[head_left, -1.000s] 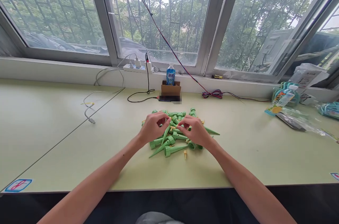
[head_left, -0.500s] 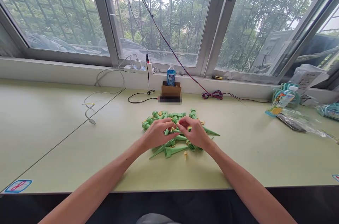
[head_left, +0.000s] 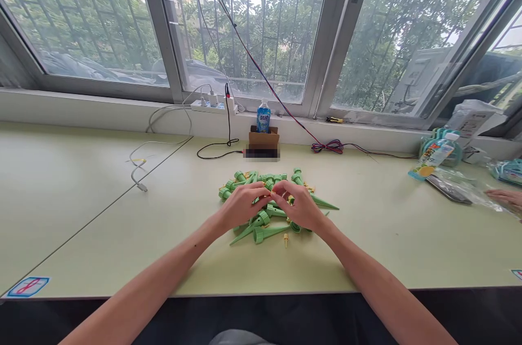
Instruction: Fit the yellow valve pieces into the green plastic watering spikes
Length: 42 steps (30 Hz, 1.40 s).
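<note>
A heap of green cone-shaped plastic spikes point(head_left: 267, 232) with small yellow pieces lies on the pale green table point(head_left: 81, 192). Both my hands are over the heap, fingertips meeting at its middle. My left hand point(head_left: 241, 204) has its fingers curled around a green spike. My right hand point(head_left: 299, 204) pinches a small yellow piece against that spike. One loose yellow piece point(head_left: 285, 238) lies at the near edge of the heap.
A cardboard box point(head_left: 263, 140) with a blue bottle point(head_left: 263, 116) behind it stands by the window ledge. Cables point(head_left: 141, 162) trail at the left and a power strip point(head_left: 212, 104) sits on the ledge. Packets and a bottle point(head_left: 434, 157) lie at right, where another person's hand point(head_left: 505, 196) shows.
My hands have drawn closer together until the fingertips meet over the heap. Another person's hand has come into view at the right edge.
</note>
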Available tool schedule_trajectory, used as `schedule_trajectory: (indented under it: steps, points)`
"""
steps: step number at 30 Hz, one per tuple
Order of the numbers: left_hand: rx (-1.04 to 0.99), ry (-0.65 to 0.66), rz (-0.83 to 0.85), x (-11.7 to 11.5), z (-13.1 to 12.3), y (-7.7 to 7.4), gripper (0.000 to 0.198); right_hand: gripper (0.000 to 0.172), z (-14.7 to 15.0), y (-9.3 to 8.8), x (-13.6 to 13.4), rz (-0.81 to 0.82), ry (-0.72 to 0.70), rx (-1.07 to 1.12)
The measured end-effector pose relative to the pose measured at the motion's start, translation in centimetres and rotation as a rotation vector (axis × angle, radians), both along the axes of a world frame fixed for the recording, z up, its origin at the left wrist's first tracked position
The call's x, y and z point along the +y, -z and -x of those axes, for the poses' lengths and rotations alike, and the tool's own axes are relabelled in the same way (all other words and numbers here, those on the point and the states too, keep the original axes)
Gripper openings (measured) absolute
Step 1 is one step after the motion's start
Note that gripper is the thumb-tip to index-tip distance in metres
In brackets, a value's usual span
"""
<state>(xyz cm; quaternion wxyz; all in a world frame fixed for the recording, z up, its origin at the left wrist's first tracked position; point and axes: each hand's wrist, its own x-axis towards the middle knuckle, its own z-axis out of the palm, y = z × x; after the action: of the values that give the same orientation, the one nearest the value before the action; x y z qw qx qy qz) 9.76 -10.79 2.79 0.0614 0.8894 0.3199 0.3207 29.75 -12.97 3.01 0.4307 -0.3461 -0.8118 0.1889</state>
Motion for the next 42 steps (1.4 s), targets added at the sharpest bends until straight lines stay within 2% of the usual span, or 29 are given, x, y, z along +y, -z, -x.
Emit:
schedule_trajectory:
  steps: [11,28,36,42]
  points:
    - [-0.027,0.0,-0.011,-0.1,-0.2,-0.2,0.027,0.01,-0.1,-0.1,0.0,-0.058,0.008,-0.027]
    - [-0.046,-0.021,0.0,-0.2,-0.1,-0.2,0.016,0.009,0.0,0.4,0.6,-0.011,0.05,-0.012]
    - [-0.121,-0.097,-0.036,0.0,0.0,-0.3,0.015,0.008,-0.2,0.8,0.8,-0.014,0.095,0.023]
    - [-0.19,-0.231,-0.026,0.0,0.0,-0.5,0.015,0.008,-0.3,0.8,0.9,-0.03,0.138,0.039]
